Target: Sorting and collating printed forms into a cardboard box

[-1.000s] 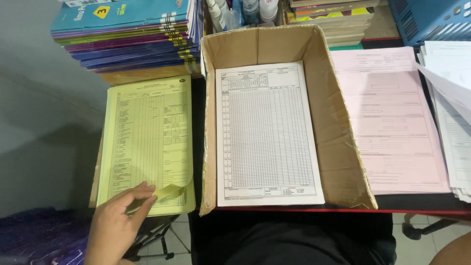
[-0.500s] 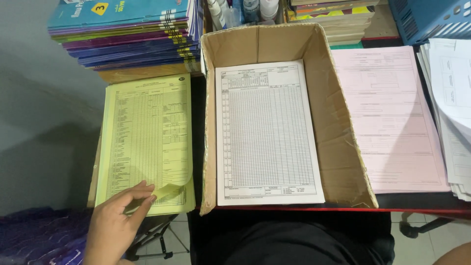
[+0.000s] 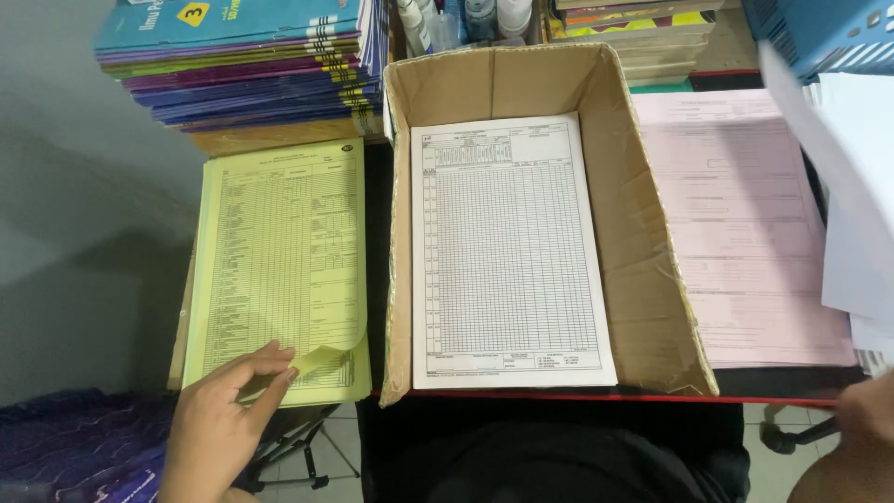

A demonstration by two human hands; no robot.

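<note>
**A:** What did the head view show?

**B:** A person looked down at a desk sorted into paper stacks. The left hand (image 3: 223, 419) rested on the near corner of a stack of yellow forms (image 3: 279, 261), at the left of the desk. Its fingertips (image 3: 279, 373) pinched the top sheet's near right corner, which curled up off the stack.

**A:** And the other hand?

**B:** The right hand (image 3: 861, 410) showed only at the lower right edge of the frame. A white sheet (image 3: 838, 186) swept through the air above it, blurred; whether the hand gripped that sheet could not be told.

**A:** What lay between them?

**B:** An open cardboard box (image 3: 652, 307) sat in the middle, holding a stack of white gridded forms (image 3: 507, 251). A stack of pink forms (image 3: 745, 224) lay just right of the box. Coloured books (image 3: 242, 65) were piled behind the yellow stack.

**A:** Which step did this seem to be?

**B:** It looked like the start of picking up one yellow sheet: the corner was separated, the rest lay flat.

**A:** What would the next move call for?

**B:** Probably a firm pinch on that single corner, so that only one sheet peeled away and the sheets below stayed square.
</note>
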